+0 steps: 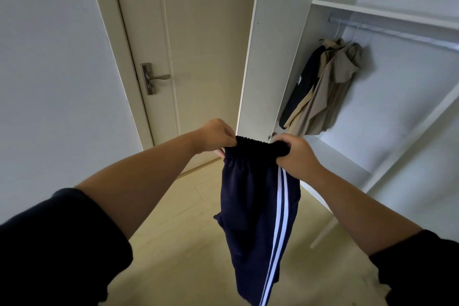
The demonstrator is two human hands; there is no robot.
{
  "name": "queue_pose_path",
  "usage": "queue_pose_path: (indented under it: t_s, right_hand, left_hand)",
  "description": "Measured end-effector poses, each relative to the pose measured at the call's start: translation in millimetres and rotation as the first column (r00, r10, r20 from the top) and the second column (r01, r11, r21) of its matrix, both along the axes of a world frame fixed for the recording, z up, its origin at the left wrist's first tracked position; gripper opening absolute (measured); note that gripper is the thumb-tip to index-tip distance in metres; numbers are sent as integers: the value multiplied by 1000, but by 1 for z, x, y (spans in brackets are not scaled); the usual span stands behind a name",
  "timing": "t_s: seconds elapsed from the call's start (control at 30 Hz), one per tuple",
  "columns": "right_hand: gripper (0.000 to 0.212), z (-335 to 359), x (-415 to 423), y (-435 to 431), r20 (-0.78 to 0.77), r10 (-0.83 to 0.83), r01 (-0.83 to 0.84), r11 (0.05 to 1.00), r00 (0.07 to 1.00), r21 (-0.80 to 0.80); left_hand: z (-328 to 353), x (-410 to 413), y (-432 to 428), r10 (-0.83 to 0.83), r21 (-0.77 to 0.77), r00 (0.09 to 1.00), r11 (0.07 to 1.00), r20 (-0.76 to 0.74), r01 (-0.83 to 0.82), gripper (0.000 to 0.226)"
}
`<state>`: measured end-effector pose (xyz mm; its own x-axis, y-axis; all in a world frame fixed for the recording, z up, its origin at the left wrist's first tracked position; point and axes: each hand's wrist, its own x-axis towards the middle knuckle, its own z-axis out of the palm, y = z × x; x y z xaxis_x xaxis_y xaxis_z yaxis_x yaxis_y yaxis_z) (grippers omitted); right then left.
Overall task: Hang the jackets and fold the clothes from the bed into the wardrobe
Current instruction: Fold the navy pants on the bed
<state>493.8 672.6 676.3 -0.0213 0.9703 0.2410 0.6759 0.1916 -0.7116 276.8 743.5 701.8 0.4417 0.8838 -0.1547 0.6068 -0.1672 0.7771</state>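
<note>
— Wooden floor (pixel 173 218), closed door (pixel 198 45), open wardrobe (pixel 280 45) with two jackets (pixel 323 92) hanging?
— Yes. Left hand (pixel 216 135) and right hand (pixel 296 155) pinch the navy trousers' (pixel 253 211) waistband; legs hang straight down, mid-air.

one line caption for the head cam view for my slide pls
Both hands, left hand and right hand, hold navy striped track pants by the waistband before the wardrobe, two jackets hanging.

The trousers (pixel 250 206) are matt navy cloth with a gathered waistband. The door handle (pixel 155 78) is brushed metal. The wardrobe (pixel 273 32) panels look smooth and white.
</note>
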Motion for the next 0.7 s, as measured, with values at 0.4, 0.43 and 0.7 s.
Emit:
queue_pose_path:
  t_s: [0.4, 0.43, 0.7]
  right_hand:
    - [35, 8, 13, 15, -664, 24, -373, 843, 747, -389]
    - [35, 6, 12, 16, -649, 17, -351, 852, 761, -389]
    - [29, 2, -5, 18, -445, 29, -197, 921, 895, -336]
  left_hand:
    - [6, -4, 3, 82, 14, 975, 996, 208, -87, 16]
    - [8, -5, 4, 31, 30, 991, 999, 134, -35, 27]
    - [30, 2, 4, -327, -94, 898, 945, -294, 313, 73]
